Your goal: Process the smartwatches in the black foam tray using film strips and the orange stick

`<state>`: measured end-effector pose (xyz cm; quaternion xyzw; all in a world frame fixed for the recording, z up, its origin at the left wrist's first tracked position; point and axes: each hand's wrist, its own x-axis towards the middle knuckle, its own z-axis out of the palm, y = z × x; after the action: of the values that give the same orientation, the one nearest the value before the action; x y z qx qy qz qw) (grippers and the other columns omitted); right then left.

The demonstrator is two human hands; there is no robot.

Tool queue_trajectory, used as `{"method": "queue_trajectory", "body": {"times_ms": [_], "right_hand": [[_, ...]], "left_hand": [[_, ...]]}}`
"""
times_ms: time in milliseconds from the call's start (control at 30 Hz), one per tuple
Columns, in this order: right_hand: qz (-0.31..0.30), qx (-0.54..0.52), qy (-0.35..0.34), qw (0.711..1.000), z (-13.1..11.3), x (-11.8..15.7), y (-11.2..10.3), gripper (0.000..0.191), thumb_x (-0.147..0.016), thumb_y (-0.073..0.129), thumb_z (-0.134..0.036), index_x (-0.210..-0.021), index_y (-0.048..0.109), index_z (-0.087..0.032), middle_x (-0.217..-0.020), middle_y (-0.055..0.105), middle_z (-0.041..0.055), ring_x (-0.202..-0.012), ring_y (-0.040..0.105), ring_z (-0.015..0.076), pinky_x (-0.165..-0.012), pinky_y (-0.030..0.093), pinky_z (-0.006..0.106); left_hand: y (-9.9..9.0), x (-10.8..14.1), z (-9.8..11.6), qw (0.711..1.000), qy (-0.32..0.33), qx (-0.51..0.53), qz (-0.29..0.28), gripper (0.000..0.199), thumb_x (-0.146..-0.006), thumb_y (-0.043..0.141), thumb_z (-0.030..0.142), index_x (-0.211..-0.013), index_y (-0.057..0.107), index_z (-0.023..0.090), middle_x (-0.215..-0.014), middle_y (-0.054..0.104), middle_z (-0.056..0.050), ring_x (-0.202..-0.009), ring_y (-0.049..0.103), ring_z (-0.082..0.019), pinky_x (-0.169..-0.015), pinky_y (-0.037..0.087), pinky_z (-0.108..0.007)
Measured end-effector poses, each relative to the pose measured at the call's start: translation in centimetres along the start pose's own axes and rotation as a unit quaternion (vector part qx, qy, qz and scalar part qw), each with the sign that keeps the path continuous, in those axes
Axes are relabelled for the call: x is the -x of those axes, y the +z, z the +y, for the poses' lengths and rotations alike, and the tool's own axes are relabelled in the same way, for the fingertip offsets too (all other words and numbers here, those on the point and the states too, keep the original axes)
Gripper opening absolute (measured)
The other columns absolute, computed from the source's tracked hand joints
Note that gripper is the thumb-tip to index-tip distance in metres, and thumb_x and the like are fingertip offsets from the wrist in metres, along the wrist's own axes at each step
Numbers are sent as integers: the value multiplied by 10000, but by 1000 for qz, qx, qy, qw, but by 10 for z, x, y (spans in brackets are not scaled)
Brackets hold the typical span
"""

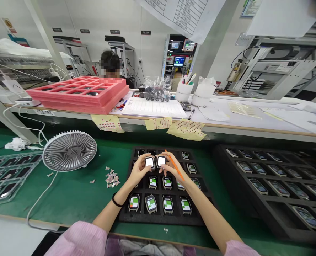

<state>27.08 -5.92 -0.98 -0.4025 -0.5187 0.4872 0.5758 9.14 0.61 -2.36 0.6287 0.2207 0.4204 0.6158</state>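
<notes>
Over the far half of the black foam tray (168, 221), the left hand (139, 169) grasps one white-lit watch (149, 162) and the right hand (171, 164) grasps a second white-lit watch (161, 161), an orange stick (177, 168) lying across it, while a round fan (73, 152) stands left of the tray.

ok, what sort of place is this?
Likely an electronics assembly or inspection line: rows of smartwatches, many with lit screens, in a black foam tray; pink foam trays with compartments; a lit equipment monitor at the back.
</notes>
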Motion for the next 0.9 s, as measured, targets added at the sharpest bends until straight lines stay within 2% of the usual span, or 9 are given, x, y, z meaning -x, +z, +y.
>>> {"method": "queue_trajectory", "body": {"times_ms": [100,167,267,433,633,900], "right_hand": [[-11,7,-3,1000,1,-1,0,437,-768,694,-307,-1127,447,-283,-1242,536,87,-652,633,125,-434,473,223],[-14,11,-5,1000,0,-1,0,421,-778,683,-313,-1124,446,-280,-1246,536,90,-647,629,123,-439,475,228],[-1,16,-2,1000,-2,0,1,359,-811,642,-325,-1111,453,-268,-1219,562,89,-603,624,118,-439,471,238],[42,16,23,999,-6,2,3,260,-847,598,-352,-1064,495,-252,-1105,634,65,-484,580,97,-432,456,247],[76,8,34,997,-6,2,2,219,-836,611,-391,-980,554,-238,-979,682,42,-421,525,88,-395,428,241],[60,1,36,998,-6,2,0,233,-839,612,-380,-1011,544,-238,-1026,673,46,-434,548,83,-432,455,245]], "left_hand": [[1,0,0,1000,9,-11,0,461,-784,665,308,-1195,499,182,-1191,599,-127,-975,604,-215,-644,519,-233],[1,1,0,1000,9,-16,5,454,-783,668,313,-1185,506,176,-1176,605,-124,-1003,599,-228,-651,524,-242],[1,0,0,1000,0,-16,19,412,-790,660,343,-1142,537,167,-1116,630,-114,-921,622,-207,-601,521,-230],[1,0,2,999,-24,-2,43,332,-802,634,397,-1020,589,151,-969,681,-86,-660,610,-136,-467,470,-200],[3,1,10,997,-30,-36,53,278,-807,622,411,-896,637,148,-841,706,-76,-700,647,-179,-478,462,-216],[4,1,9,997,-61,-1,38,316,-818,599,443,-941,626,153,-859,697,-63,-560,572,-119,-421,424,-197]]}}
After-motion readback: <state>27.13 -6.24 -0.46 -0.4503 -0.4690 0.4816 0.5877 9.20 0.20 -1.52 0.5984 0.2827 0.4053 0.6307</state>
